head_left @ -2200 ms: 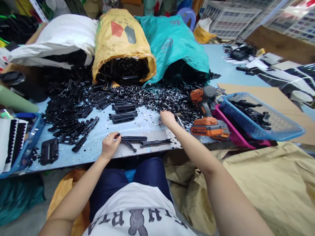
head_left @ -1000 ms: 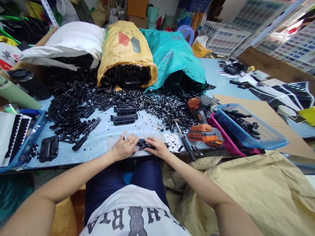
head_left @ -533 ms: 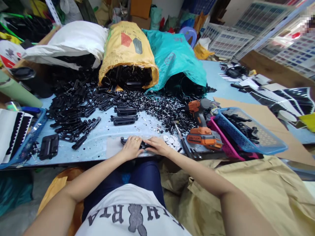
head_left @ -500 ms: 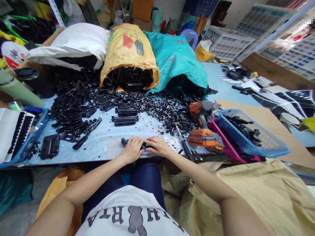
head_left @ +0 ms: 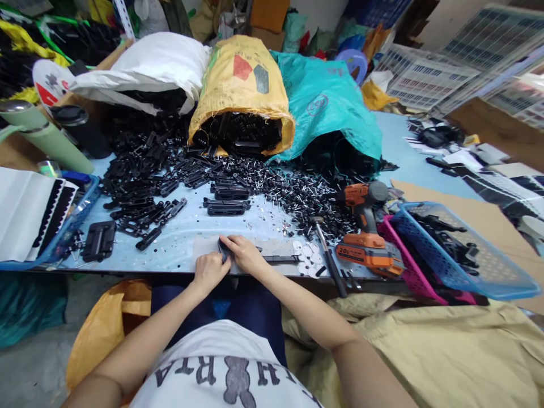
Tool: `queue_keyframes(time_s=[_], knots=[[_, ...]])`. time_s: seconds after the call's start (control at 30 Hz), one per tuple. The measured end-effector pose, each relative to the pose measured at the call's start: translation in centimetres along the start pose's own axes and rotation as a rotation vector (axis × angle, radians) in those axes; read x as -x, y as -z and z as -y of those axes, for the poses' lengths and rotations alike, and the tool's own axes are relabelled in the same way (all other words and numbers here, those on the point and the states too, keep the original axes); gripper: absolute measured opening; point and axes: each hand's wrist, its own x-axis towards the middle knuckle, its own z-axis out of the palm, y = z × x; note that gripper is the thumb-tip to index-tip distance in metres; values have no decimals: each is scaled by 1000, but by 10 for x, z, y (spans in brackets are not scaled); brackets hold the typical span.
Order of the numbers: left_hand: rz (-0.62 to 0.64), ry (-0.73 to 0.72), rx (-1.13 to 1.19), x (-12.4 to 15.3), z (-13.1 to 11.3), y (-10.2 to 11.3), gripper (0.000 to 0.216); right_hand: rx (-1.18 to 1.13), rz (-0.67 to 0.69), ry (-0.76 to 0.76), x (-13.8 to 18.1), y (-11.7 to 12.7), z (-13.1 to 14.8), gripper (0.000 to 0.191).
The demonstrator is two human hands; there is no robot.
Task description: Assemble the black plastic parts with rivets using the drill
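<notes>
My left hand point(head_left: 211, 271) and my right hand point(head_left: 243, 253) meet at the near edge of the light blue table point(head_left: 178, 249). Both are closed on a black plastic part point(head_left: 222, 249) and pinch its left end between them. A long black strip point(head_left: 280, 258) runs right from my right hand along the table. Round silver washers point(head_left: 306, 259) lie just right of it. Much of the held part is hidden by my fingers.
Heaps of black parts point(head_left: 140, 181) and small rivets point(head_left: 297, 198) cover the table's back. Yellow point(head_left: 242, 79), teal point(head_left: 323, 107) and white point(head_left: 140, 73) sacks lie behind. An orange cordless drill point(head_left: 365, 226), a hammer point(head_left: 329, 255), and blue point(head_left: 463, 249) and pink point(head_left: 403, 260) baskets stand right.
My right hand came back from the rivet pile to the near edge. Both hands then shifted left and closed on the left end of the black part, leaving the strip uncovered.
</notes>
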Motion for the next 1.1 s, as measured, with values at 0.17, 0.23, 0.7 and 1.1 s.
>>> queue_keyframes(time_s=[0.17, 0.23, 0.7, 1.1], knots=[[-6, 21, 23, -4, -6, -6, 37, 20, 67, 3, 0, 3, -1, 53], [-7, 2, 9, -5, -7, -6, 37, 50, 80, 5, -4, 4, 3, 52], [-94, -905, -282, -50, -4, 18, 43, 398, -166, -136, 104, 57, -46, 55], [-347, -953, 887, 67, -28, 64, 61, -706, -361, 136, 63, 57, 75, 58]])
